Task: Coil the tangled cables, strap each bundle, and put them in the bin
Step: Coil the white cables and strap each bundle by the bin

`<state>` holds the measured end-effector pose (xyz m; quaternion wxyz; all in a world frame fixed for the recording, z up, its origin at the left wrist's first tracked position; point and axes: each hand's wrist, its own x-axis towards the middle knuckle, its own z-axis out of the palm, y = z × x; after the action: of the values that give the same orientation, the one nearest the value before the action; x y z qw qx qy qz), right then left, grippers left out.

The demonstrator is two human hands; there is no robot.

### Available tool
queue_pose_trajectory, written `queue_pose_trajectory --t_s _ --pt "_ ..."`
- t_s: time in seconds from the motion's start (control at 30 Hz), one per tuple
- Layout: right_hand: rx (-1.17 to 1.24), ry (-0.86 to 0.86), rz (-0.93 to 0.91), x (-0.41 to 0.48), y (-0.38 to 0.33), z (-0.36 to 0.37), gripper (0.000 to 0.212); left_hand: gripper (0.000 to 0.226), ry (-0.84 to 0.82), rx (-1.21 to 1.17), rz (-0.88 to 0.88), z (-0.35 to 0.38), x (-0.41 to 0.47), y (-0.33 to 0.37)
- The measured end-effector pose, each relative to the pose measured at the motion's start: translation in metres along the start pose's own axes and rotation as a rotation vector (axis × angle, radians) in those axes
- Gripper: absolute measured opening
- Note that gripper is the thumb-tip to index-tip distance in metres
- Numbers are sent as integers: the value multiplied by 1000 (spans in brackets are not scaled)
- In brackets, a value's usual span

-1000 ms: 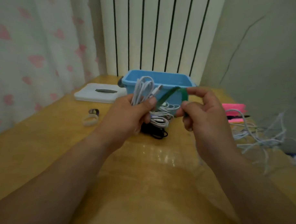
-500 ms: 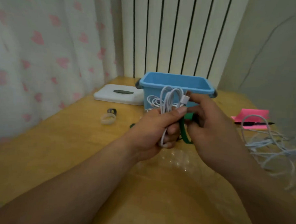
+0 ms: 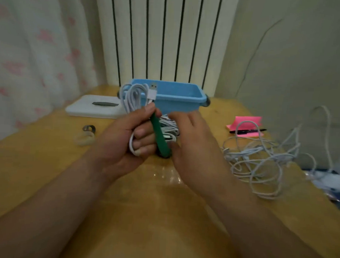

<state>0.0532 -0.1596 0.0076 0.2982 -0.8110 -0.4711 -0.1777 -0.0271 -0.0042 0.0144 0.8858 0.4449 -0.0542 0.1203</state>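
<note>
My left hand (image 3: 124, 138) grips a coiled white cable bundle (image 3: 134, 97) upright, its USB plug sticking out at the top. A green strap (image 3: 159, 135) runs down from under my left thumb across the bundle. My right hand (image 3: 192, 141) is close on the right, its thumb touching the strap's lower end; its fingers are spread. Behind my hands stands the blue bin (image 3: 178, 96). More coiled white cables (image 3: 170, 129) lie on the table in front of the bin. A tangle of white cables (image 3: 260, 157) lies at the right.
A white flat box (image 3: 94, 107) lies at the back left. Two small strap rolls (image 3: 87, 134) sit left of my hands. Pink sticky notes with a black pen (image 3: 246, 127) lie at the back right. The wooden table (image 3: 39, 163) ends at a radiator and curtain.
The green strap, held stretched out between both hands a second ago, now lies down along the bundle. My right hand has dropped to the strap's lower end and opened its fingers.
</note>
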Motion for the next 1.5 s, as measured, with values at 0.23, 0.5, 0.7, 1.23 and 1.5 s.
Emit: queue_pose_trajectory --t_s 0.23,0.5,0.7,1.23,1.5 --pt "735 -128 278 -4 -19 4 18 22 191 149 87 -7 9 -7" --pt "722 0 496 8 0 -6 19 30 435 434 129 -5 11 -9" --pt "995 -216 212 -1 -23 -26 15 23 284 888 196 7 -4 -14" --pt "637 92 365 2 0 9 24 36 58 1096 -133 24 -5 -1" --pt "776 120 293 1 -8 2 18 35 289 682 81 21 -12 -12"
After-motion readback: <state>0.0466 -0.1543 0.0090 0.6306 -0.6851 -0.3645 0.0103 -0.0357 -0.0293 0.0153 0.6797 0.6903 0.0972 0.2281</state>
